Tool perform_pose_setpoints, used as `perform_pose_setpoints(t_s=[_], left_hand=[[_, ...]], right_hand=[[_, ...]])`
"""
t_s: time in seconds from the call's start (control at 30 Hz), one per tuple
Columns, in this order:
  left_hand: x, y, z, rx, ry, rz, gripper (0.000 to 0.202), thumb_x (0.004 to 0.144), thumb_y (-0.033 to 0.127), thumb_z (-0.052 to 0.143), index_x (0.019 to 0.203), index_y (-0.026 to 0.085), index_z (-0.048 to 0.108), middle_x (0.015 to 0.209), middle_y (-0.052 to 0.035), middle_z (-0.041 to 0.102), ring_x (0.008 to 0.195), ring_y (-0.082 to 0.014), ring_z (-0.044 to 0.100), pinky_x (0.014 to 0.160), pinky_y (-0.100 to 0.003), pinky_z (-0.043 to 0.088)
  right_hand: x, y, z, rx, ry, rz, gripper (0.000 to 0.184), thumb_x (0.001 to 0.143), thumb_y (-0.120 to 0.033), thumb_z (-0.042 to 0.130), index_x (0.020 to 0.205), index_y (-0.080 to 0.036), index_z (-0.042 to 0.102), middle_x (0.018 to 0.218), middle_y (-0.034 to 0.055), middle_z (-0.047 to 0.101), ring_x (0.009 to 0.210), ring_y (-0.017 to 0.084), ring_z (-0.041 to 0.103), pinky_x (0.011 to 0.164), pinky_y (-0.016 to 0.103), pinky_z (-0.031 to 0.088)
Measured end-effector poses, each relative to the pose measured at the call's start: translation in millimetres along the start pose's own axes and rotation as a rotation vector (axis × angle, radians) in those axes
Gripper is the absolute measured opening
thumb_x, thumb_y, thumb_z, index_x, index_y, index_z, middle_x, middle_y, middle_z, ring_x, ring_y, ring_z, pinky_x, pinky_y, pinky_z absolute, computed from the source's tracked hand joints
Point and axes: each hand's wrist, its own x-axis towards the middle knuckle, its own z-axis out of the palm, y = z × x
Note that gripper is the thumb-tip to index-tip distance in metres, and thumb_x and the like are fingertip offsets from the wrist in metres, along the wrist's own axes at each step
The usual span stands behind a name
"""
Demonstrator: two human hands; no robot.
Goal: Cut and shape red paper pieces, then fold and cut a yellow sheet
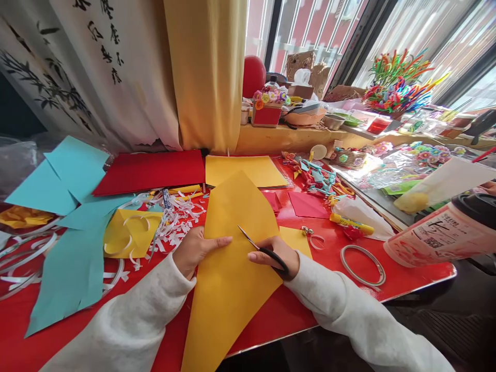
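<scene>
A large yellow sheet of paper (228, 305) is held up in front of me, its top corner pointing away over the red table. My left hand (196, 250) grips the sheet's left edge, thumb on the front and the other fingers behind. Black-handled scissors (267, 252) are in my right hand (277, 256), their tip pointing up and left across the front of the sheet. The blades look close together. Whether some right-hand fingers also pinch the sheet's right edge, I cannot tell.
Blue paper pieces (73, 258) and white scraps (176, 222) cover the left side. Red sheets (155, 170) and a yellow stack (248, 170) lie at the back. A tape roll (363, 265) and a pink cup (437, 232) stand right, near the table's edge (418, 289).
</scene>
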Motion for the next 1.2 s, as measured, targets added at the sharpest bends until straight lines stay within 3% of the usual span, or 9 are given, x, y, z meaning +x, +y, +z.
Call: perform_pose_setpoints(t_s=[0.3,0.57,0.8,1.2], left_hand=[[-1.1,-0.6,3.4,-0.023,0.047,-0.015,0.045,0.06,0.019,0.067,0.103,0.011,0.055,0.09,-0.0111,0.065,0.075,-0.0255,0.062,0.066,-0.035,0.051],[0.1,-1.3,-0.1,0.021,0.043,-0.026,0.041,0.059,0.023,0.067,0.097,0.011,0.056,0.085,-0.0096,0.066,0.069,-0.0244,0.063,0.064,-0.036,0.051],[0.3,-1.0,0.4,0.01,0.047,-0.022,0.039,0.062,0.025,0.066,0.097,0.012,0.056,0.088,-0.0101,0.066,0.076,-0.0247,0.062,0.067,-0.035,0.051],[0.2,-3.1,-0.3,0.028,0.035,-0.023,0.038,0.062,0.026,0.066,0.097,0.013,0.057,0.087,-0.0091,0.066,0.077,-0.0251,0.062,0.068,-0.035,0.051]], right_hand=[[-0.3,4.6,-2.2,-0.01,0.02,-0.022,0.045,0.051,-0.057,0.062,0.055,-0.013,0.052,0.044,-0.0042,0.036,0.042,0.005,0.03,0.039,0.021,0.02],[2.4,6.0,-1.6,-0.035,0.026,0.006,0.046,0.052,-0.057,0.062,0.055,-0.013,0.048,0.045,-0.0056,0.032,0.041,0.004,0.027,0.039,0.021,0.017],[3.0,7.2,-3.0,-0.039,0.026,0.018,0.047,0.051,-0.055,0.063,0.049,-0.015,0.038,0.044,-0.0067,0.025,0.041,0.003,0.025,0.038,0.02,0.015],[2.6,1.6,-3.2,-0.007,-0.01,0.054,0.046,0.055,-0.058,0.059,0.053,-0.014,0.044,0.045,-0.0051,0.033,0.041,0.003,0.026,0.038,0.021,0.019]])
